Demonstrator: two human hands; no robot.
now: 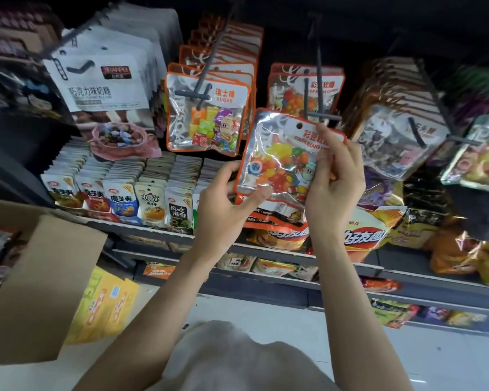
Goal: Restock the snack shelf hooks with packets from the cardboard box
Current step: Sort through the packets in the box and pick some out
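Cardboard box (pixel 40 277) cut off at left edge; contents blurred. Both hands hold one colour-bean packet (pixel 283 159) raised just below the hook (pixel 319 108). Left hand (pixel 223 204) grip pinches its lower left corner; right hand (pixel 333 182) grip grasps the right side, hiding part of the label. Hanging hole (top left) sits apart from the hook tip. Neighbouring packets (pixel 206 114) hang close on both sides.

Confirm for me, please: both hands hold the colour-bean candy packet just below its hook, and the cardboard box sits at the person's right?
Not quite: in the head view the cardboard box sits at the person's left. The left hand and right hand do hold the colour-bean candy packet just below its hook.
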